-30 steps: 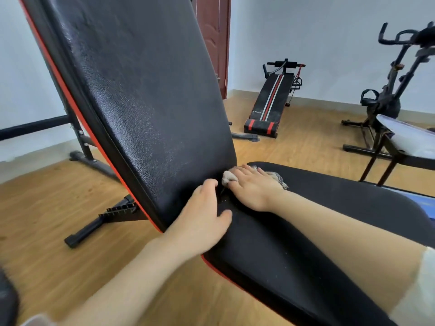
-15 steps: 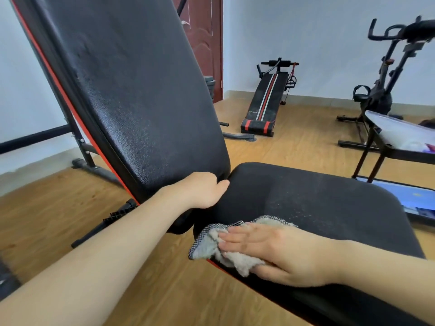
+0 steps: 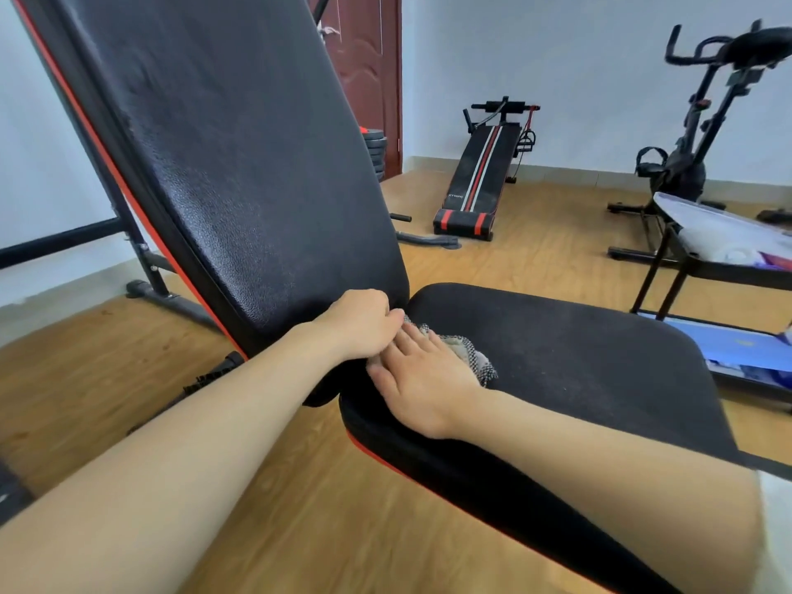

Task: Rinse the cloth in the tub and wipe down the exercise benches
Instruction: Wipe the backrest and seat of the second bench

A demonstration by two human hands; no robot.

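Right hand point(image 3: 422, 379) pressed cloth point(image 3: 471, 358) flat, fingers point(image 3: 400, 349) straight, together, tips at the backrest point(image 3: 240, 165) gap; seat surface point(image 3: 578, 362) ran rightward from there. Left hand point(image 3: 364, 323) gripped backrest edge, fingers curled.

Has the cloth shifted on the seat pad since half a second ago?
Yes. Under the right hand, the cloth went from the seat pad's near edge up to the gap below the backrest.

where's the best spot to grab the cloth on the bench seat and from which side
Probably the bunched checked edge of the cloth that sticks out past the right hand, taken from above on the open side of the seat. The rest lies flat under the palm, and the left hand gripping the backrest crowds the other side.
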